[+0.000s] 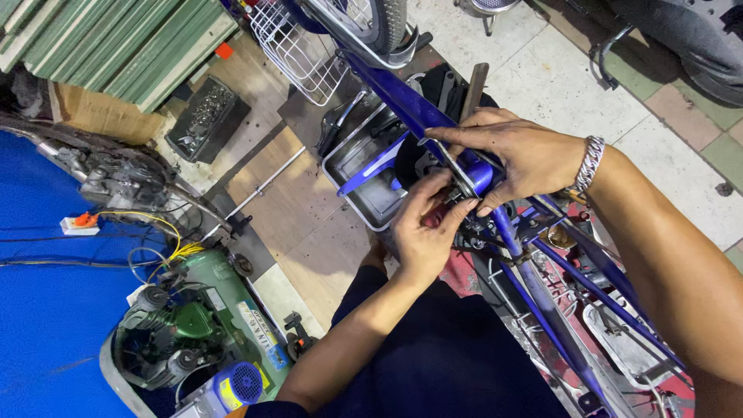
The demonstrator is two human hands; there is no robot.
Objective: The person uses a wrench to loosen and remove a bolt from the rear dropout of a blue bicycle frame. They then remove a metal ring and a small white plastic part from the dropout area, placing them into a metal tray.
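A blue bicycle frame (402, 101) runs diagonally across the view. My right hand (518, 155), with a metal chain bracelet (590, 162) on the wrist, grips the frame at its blue bottom bracket shell (481, 176). My left hand (422, 232) comes up from below, and its fingertips pinch a small metal part at the side of that shell. The part itself is mostly hidden by my fingers. The blue frame tubes (542, 302) run down to the right under my right forearm.
A metal tray (364, 182) holding a blue part lies under the frame. A white wire basket (298, 46) and a tyre (383, 23) are above. A green air compressor (201, 325) stands lower left beside a blue wall, and a socket set case (207, 116) lies on the floor.
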